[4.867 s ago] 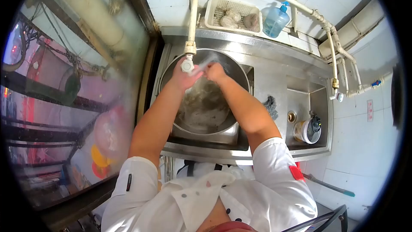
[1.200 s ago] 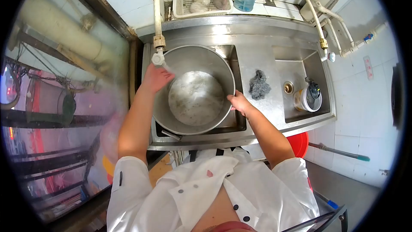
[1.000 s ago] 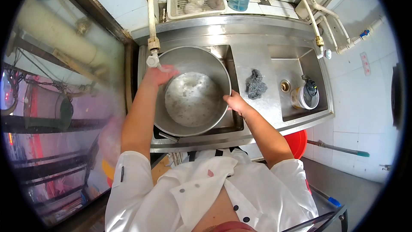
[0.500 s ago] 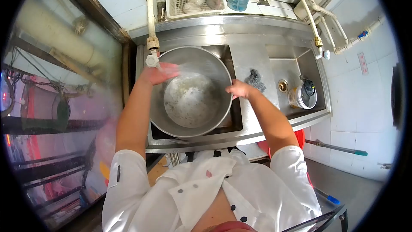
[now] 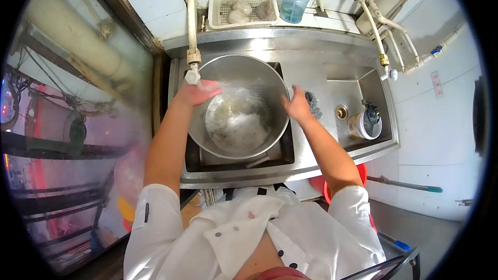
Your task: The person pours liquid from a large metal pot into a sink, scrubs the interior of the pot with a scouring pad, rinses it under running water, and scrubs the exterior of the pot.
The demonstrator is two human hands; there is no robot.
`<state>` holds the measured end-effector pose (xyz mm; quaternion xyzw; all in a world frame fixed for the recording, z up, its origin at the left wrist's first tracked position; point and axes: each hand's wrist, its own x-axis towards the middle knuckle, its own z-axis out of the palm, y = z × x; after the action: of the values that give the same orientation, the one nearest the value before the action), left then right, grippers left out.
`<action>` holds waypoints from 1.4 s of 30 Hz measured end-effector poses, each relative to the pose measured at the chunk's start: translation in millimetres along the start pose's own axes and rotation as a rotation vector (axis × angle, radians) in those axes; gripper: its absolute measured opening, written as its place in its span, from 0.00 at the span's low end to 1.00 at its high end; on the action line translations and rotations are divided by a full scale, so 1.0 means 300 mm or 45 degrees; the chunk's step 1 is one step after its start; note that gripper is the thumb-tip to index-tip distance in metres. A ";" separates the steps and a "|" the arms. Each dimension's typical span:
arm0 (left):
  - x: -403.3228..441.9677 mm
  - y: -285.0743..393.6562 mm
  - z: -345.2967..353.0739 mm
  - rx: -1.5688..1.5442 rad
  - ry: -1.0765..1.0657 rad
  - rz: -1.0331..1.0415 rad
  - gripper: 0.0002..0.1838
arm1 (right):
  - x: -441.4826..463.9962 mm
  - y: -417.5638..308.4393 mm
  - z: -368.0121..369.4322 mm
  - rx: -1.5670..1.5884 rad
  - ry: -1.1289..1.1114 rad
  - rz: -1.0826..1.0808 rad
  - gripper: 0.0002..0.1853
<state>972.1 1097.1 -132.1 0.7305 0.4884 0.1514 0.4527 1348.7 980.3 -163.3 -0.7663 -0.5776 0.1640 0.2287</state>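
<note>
A large round metal pot [image 5: 199, 127] sits in the left sink basin, with cloudy, foamy water [image 5: 241, 119] in its bottom. Below the tap [image 5: 192, 75], my left hand [image 5: 201, 93] is stretched out over the pot's left side, fingers extended and holding nothing. Water sprays off its fingertips into the pot. At the right rim is my right hand [image 5: 297, 105], its thumb and fingers apart and not gripping; whether the thumb touches the rim I cannot tell. Just right of this hand a steel wool scrubber [image 5: 314, 106] lies on the metal counter.
The right sink basin [image 5: 358, 75] holds a white tub [image 5: 358, 126] with a dark object in it. Behind the sink stand a plastic basket [image 5: 218, 21] with several bundles and a blue pump bottle [image 5: 294, 6]. A red bucket [image 5: 361, 172] is below the counter.
My right hand has let go of the pot's rim and spread its fingers. The foamy water has swirled to a different pattern. My left hand stays under the tap.
</note>
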 end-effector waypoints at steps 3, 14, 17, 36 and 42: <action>-0.037 0.123 -0.033 0.189 -0.053 -0.043 0.30 | -0.187 0.071 0.023 0.443 -0.526 0.285 0.34; -0.028 0.081 -0.026 -0.155 -0.053 0.016 0.27 | -0.138 0.048 -0.025 0.869 -0.867 0.484 0.26; -0.012 0.052 -0.012 -0.613 -0.075 0.000 0.27 | -0.010 0.078 -0.021 0.780 -0.943 0.366 0.26; 0.033 -0.209 0.111 -0.731 0.479 -0.158 0.22 | 0.174 0.039 0.148 0.333 -0.548 0.078 0.24; 0.041 -0.196 0.097 -1.462 0.350 -0.329 0.34 | 0.004 0.268 0.116 0.191 -0.046 0.061 0.27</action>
<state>963.2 1099.2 -198.3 0.2778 0.4675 0.4277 0.7221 1396.1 968.7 -236.0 -0.7575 -0.5492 0.2260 0.2712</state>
